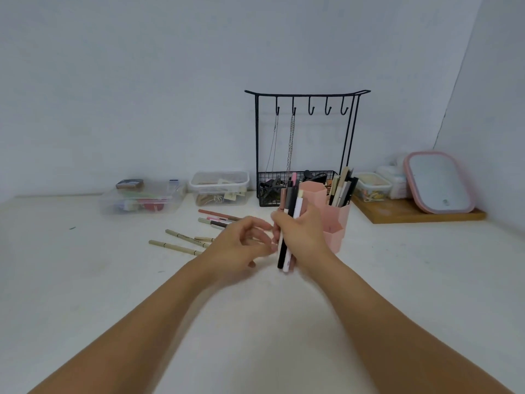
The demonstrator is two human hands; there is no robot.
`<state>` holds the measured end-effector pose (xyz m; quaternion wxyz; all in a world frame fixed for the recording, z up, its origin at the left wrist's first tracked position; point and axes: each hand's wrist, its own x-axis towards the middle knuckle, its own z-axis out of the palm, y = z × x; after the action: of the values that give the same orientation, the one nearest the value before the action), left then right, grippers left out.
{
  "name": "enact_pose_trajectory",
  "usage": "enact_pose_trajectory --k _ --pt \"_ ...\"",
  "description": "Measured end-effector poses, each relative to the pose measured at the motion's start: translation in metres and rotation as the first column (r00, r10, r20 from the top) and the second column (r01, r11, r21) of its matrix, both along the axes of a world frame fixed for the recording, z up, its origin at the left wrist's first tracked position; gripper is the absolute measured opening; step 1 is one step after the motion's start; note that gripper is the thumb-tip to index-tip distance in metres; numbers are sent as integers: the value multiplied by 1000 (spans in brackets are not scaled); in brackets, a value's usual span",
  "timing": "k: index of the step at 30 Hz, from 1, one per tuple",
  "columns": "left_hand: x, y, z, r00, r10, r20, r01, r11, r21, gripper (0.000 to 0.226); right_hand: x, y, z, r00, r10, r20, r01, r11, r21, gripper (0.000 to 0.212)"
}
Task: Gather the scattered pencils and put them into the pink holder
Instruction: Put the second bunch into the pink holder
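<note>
My right hand (301, 237) grips an upright bundle of pencils (291, 200), black, white and pink, just in front of the pink holder (335, 217). The holder's rear compartment has several pencils (342, 184) standing in it. My left hand (241, 245) hovers beside the bundle with fingers loosely curled, holding nothing. Several loose pencils (181, 237) lie on the white table to the left of my hands, beige ones nearer and pink and brown ones (218, 218) farther back.
A black wire jewellery stand (304, 143) with hanging chains rises behind the holder. Clear plastic boxes (218, 187) (139, 197) sit along the wall at left. At right, a wooden tray (412, 214) carries a small container and a pink-rimmed mirror (440, 180).
</note>
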<state>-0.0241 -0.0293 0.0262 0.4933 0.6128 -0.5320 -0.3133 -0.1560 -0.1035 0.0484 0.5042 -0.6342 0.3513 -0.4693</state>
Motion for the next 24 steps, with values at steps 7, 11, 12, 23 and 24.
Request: enact_pose_trajectory --k 7,11,12,23,24 --pt "-7 -32 14 964 258 -65 -266 922 -282 8 -20 -8 33 966 -97 239 105 994 -22 13" --pt "2 -35 -3 959 285 -13 -270 891 -366 6 -34 -22 60 905 -163 392 180 984 -9 11" --pt "6 -35 -6 961 277 -7 -259 893 -369 5 -34 -31 69 880 -162 446 174 985 13 13" --pt "14 -31 -11 939 345 -1 -315 854 -414 9 -1 -107 102 893 -203 402 165 978 127 14" --pt "15 -31 -13 932 363 -4 -331 845 -419 8 2 -109 97 903 -204 377 168 978 127 14"
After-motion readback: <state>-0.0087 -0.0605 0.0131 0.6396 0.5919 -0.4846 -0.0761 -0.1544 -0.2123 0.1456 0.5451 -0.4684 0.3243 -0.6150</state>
